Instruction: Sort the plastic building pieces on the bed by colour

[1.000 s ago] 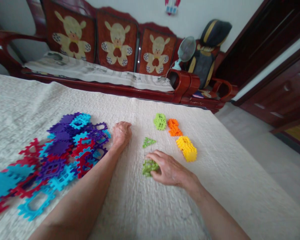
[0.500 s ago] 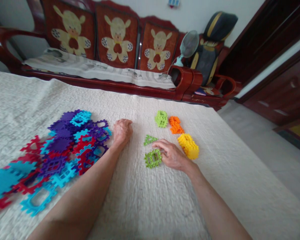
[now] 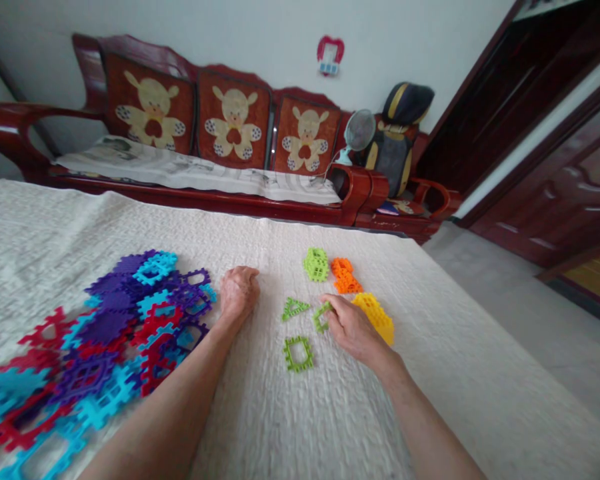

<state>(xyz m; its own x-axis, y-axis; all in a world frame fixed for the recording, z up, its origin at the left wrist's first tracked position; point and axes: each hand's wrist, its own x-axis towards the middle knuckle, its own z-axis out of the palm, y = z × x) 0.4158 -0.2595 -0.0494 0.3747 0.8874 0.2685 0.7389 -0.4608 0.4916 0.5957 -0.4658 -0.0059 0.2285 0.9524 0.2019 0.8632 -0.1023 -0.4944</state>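
Observation:
Pinched in the fingers of my right hand (image 3: 353, 327) is a green interlocking building tile (image 3: 321, 318), partly covered by the fingertips. Another green square frame tile (image 3: 298, 354) lies flat on the cloth, nearer to me. A green triangle tile (image 3: 295, 308) lies left of the held one. My left hand (image 3: 239, 292) rests on the cloth with its fingers curled in, and nothing shows in it. To its left spreads a pile of purple, blue and red tiles (image 3: 113, 323). Yellow tiles (image 3: 375, 315) stand stacked just beyond my right hand.
Light green tiles (image 3: 317, 265) and orange tiles (image 3: 346, 275) sit in small groups farther back on the cream quilted cloth (image 3: 260, 413). Past the table's far edge stand a wooden sofa (image 3: 180, 193) and a small fan (image 3: 359, 131).
The green square tiles have come apart: one lies on the cloth, while the other has moved up and right in my right hand. My left hand stays by the pile. The view has tilted up.

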